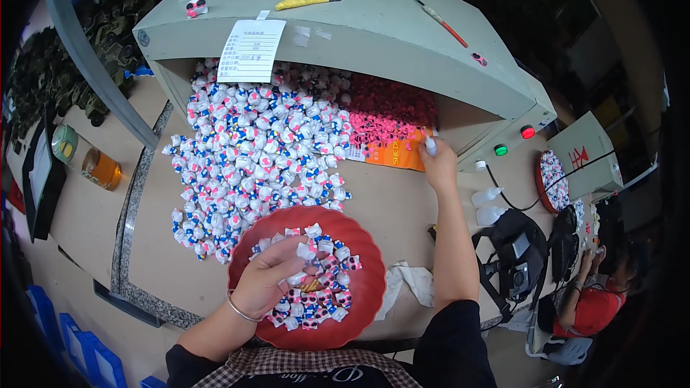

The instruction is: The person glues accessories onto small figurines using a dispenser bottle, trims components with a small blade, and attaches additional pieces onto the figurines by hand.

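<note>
Over a red scalloped bowl (pixel 239 267) my left hand (pixel 269 276) is closed on a small white figurine (pixel 307 251). White, pink and black figurines (pixel 316 300) lie in the bowl below it. My right hand (pixel 438 162) grips a small white bottle (pixel 430 146) near the orange printed sheet (pixel 394 155). Small pink pieces (pixel 384 126) are spread on and behind that sheet, under the grey-green cabinet (pixel 345 25). A large pile of white figurines with blue and pink parts (pixel 259 151) spreads out of the cabinet's left side.
On the right are two white bottles (pixel 489 206), a black backpack (pixel 516 262) and a black cable. A white cloth (pixel 411 284) lies beside the bowl. A glass of amber liquid (pixel 101 168) stands left. A person in red (pixel 591 309) sits at far right.
</note>
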Tool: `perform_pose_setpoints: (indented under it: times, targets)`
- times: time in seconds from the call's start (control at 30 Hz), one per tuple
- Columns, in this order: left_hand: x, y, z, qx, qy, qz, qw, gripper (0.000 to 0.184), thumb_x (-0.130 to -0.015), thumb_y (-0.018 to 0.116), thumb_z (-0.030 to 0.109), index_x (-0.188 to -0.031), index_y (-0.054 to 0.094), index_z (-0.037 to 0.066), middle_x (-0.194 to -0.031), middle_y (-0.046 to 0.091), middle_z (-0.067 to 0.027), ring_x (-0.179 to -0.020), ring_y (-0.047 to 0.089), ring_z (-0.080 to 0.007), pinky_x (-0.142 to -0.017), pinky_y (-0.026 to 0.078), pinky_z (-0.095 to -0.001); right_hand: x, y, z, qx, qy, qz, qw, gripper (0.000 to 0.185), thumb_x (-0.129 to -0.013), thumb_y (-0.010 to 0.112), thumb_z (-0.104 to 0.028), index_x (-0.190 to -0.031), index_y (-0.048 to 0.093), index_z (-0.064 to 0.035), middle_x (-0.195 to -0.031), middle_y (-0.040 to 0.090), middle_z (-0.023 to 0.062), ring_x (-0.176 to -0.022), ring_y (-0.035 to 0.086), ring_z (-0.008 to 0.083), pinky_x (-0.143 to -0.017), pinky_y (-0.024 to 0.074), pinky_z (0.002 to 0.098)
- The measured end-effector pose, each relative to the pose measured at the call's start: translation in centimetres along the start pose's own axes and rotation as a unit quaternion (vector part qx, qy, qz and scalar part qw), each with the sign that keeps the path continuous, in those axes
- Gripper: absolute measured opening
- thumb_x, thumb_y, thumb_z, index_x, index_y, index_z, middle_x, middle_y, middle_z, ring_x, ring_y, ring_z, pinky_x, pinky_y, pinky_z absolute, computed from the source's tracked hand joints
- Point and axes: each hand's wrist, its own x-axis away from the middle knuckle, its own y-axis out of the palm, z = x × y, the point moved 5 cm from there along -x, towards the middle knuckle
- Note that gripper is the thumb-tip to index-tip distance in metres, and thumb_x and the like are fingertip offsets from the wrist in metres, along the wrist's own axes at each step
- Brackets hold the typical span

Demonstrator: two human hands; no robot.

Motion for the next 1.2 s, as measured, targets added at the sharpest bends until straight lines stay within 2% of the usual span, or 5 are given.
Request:
perform_pose_setpoints:
  times: [0.33,0.43,0.93,1.03,1.2]
  targets:
    - [0.0,0.0,0.0,0.013,-0.003,-0.013,1.000,0.035,-0.084,0.050,-0.001,-0.119,0.050,0.003,-0.116,0.054,-0.0127,-0.098,0.056,-0.0222,-0.085,0.046,-0.0336,-0.2,1.3,-1.2,0.040,-0.073,-0.011,0.997,0.016,-0.074,0.061,-0.014,-0.088,0.060,-0.0044,-0.091,0.056,0.0128,-0.080,0.058,0.0321,-0.067,0.0464,0.0429]
    - [0.0,0.4,0.0,-0.026,0.007,0.006,1.000,0.033,-0.085,0.051,0.002,-0.118,0.051,0.006,-0.105,0.056,-0.0083,-0.085,0.058,-0.0188,-0.070,0.047,-0.0317,-0.4,1.8,-2.8,0.073,-0.074,-0.020,0.994,0.018,-0.074,0.063,-0.015,-0.089,0.062,-0.0048,-0.089,0.056,0.0147,-0.081,0.058,0.0326,-0.069,0.0466,0.0416]
    - [0.3,0.1,-0.1,-0.014,0.009,-0.027,1.000,0.033,-0.085,0.051,0.001,-0.118,0.051,0.003,-0.114,0.054,-0.0096,-0.095,0.057,-0.0202,-0.084,0.045,-0.0322,4.4,0.5,-3.6,0.225,-0.188,-0.053,0.955,0.017,-0.073,0.057,-0.004,-0.090,0.058,0.0007,-0.086,0.056,0.0127,-0.066,0.060,0.0247,-0.056,0.0492,0.0338]
    - [0.2,0.0,-0.3,-0.024,0.011,-0.039,0.999,0.033,-0.086,0.051,0.002,-0.119,0.049,0.003,-0.115,0.053,-0.0097,-0.093,0.056,-0.0189,-0.083,0.046,-0.0317,7.5,-1.4,-5.1,-0.274,0.140,-0.196,0.931,0.013,-0.079,0.055,-0.004,-0.092,0.058,-0.0005,-0.080,0.058,0.0058,-0.057,0.056,0.0126,-0.048,0.0447,0.0245]
    - [0.2,1.6,0.2,-0.101,0.033,-0.067,0.992,0.031,-0.085,0.051,0.002,-0.116,0.051,0.003,-0.117,0.053,-0.0125,-0.092,0.057,-0.0163,-0.080,0.048,-0.0299,15.4,-1.9,-13.4,-0.464,0.166,-0.266,0.828,0.011,-0.078,0.056,0.000,-0.089,0.058,0.0008,-0.079,0.060,0.0049,-0.055,0.053,0.0079,-0.045,0.0403,0.0195]
